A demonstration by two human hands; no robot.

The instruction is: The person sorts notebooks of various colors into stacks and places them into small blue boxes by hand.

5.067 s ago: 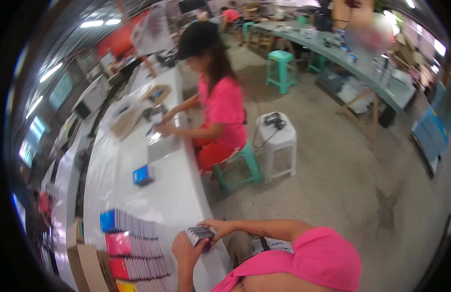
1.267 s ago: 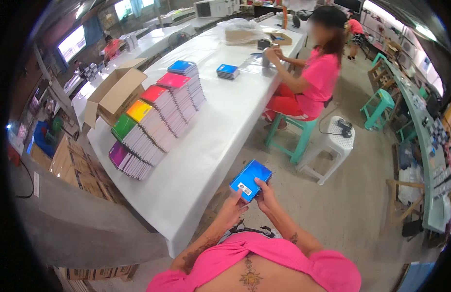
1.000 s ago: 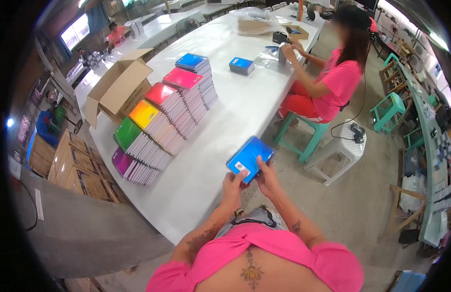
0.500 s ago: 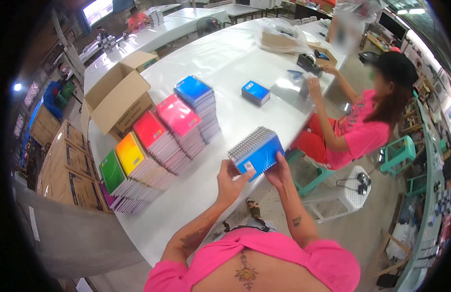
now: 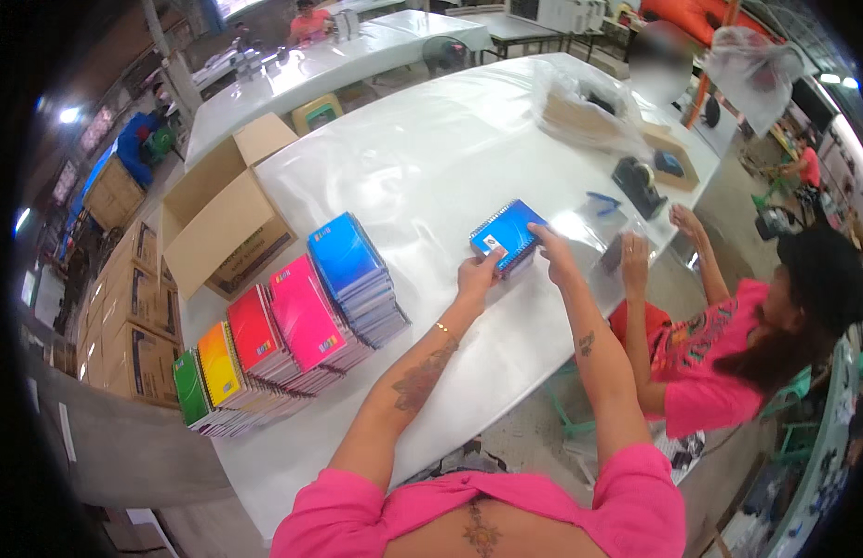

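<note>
A small stack of blue spiral notebooks (image 5: 517,228) is over the white table (image 5: 422,177), cover up. My left hand (image 5: 481,275) grips its near left corner, thumb on the cover. The right side is held by my right hand (image 5: 554,251), fingers on the cover's edge. Whether the stack rests on other notebooks beneath, I cannot tell. To the left stand taller piles of spiral notebooks in a slanting row: blue (image 5: 346,249), pink (image 5: 304,307), red (image 5: 257,325), yellow (image 5: 221,363) and green (image 5: 190,383).
An open cardboard carton (image 5: 222,232) stands behind the piles, with closed cartons (image 5: 138,298) further left. At right sits a co-worker in pink, hands (image 5: 635,270) over clear plastic. Nearby are a tape dispenser (image 5: 640,189), a blue-handled tool (image 5: 606,201) and a plastic bag (image 5: 591,110).
Both hands have carried the blue notebooks away from my body, over the table. The small blue stack that lay there is now hidden or covered. My view has shifted too.
</note>
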